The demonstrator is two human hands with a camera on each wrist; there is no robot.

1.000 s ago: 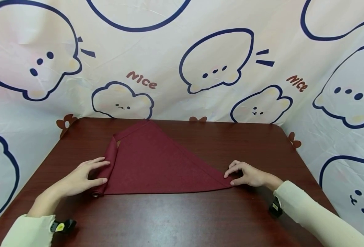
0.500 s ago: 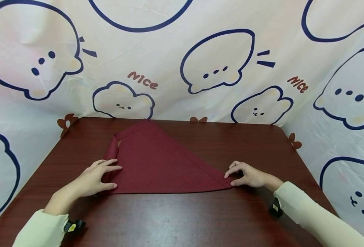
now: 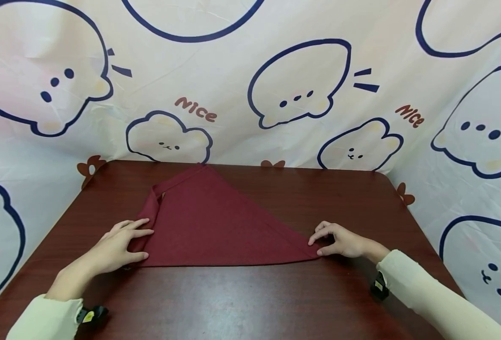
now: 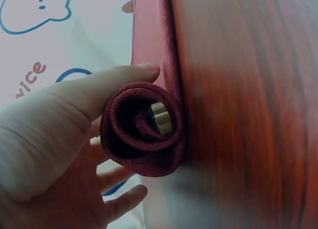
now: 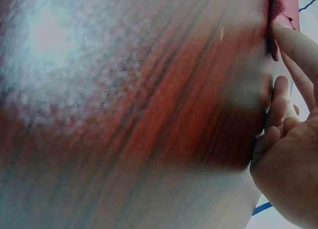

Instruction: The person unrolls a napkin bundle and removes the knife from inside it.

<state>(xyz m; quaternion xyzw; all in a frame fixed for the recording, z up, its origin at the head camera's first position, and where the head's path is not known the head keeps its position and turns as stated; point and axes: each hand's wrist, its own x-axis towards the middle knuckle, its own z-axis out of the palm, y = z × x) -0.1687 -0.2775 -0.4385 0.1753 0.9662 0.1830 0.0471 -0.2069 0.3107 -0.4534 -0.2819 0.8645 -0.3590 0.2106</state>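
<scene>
A maroon cloth (image 3: 216,222) lies folded to a point on the table, its left side wound into a roll (image 3: 150,208). My left hand (image 3: 120,245) rests over the near part of this roll, with spread, fairly straight fingers. The left wrist view looks into the end of the roll (image 4: 144,157), where a gold-coloured metal end (image 4: 161,118) shows inside the spiral. There my thumb lies along the top of the roll, and other fingers stretch out behind it. At the cloth's right corner, my right hand (image 3: 340,241) pinches the tip between thumb and fingers.
The dark brown wooden table (image 3: 233,302) has rounded far corners and reflects light in front. A white curtain (image 3: 233,71) with blue cartoon outlines hangs behind it and on both sides. A black strap with a small device (image 3: 90,314) is on the left wrist, another (image 3: 379,285) on the right.
My left hand slid right across the roll, then came back left to about where it was. The roll's upper end shifted slightly left. My right hand stays at the cloth's corner.
</scene>
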